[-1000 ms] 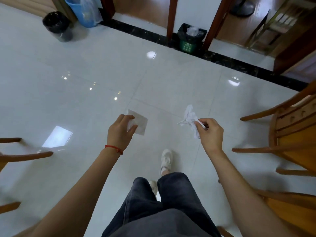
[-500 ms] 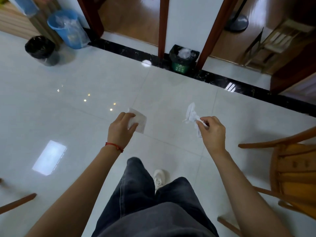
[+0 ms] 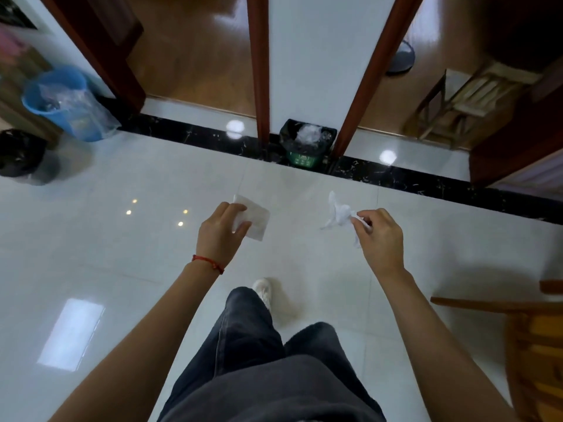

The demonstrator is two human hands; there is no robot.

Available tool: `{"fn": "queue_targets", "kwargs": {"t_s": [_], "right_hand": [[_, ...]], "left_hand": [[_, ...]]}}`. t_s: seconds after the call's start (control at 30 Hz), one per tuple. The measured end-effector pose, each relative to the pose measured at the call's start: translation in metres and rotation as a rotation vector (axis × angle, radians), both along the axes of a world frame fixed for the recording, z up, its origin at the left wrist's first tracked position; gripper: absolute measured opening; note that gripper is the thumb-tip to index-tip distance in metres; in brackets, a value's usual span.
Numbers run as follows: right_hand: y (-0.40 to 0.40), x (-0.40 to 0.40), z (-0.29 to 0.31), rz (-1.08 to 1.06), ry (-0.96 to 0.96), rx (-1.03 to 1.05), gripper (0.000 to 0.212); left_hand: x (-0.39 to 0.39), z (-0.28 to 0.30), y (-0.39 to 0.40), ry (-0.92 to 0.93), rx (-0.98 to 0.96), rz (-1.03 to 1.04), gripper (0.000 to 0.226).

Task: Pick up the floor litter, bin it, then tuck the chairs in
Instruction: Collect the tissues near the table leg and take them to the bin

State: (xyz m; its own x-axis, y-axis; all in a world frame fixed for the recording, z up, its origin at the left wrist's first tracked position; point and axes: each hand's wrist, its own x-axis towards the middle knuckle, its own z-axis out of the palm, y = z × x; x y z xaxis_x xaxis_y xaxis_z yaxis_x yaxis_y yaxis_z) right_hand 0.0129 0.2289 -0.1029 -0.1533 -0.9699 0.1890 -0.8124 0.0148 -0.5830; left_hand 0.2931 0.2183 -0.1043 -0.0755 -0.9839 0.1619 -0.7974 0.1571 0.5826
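Two pieces of litter are in hand, and the coming drop turns on where the bin sits relative to them. On the left, the left hand has fingers and thumb pressed together on a flat folded tissue, held above the tiled floor. To its right, the right hand pinches a crumpled tissue between thumb and fingertips, its loose end sticking out to the left. The green bin with a black liner stands straight ahead against the wall, between the two hands in the view and slightly toward the right one, so the right hand looks marginally nearer. Farthest right, a wooden chair is not yet tucked in.
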Motion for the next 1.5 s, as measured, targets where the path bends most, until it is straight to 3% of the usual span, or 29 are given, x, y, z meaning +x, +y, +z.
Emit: {"fn": "queue_targets", "kwargs": {"t_s": [0.57,0.93,1.27,1.5], "right_hand": [[-0.281,-0.033,-0.013,-0.035,0.059,0.013,0.016],[-0.429,-0.068,-0.041,-0.016,-0.027,0.081,0.015],[-0.494,-0.073,-0.119,-0.131,-0.038,0.081,0.009],[-0.527,-0.073,-0.205,-0.193,-0.068,0.162,0.010]], "left_hand": [[-0.045,-0.014,-0.300,0.005,0.000,-0.083,0.025],[-0.096,-0.025,-0.444,-0.009,0.021,-0.075,0.025],[-0.105,-0.104,-0.537,0.024,0.110,-0.109,0.024],[-0.125,-0.197,-0.584,0.030,0.161,-0.142,0.025]]}}
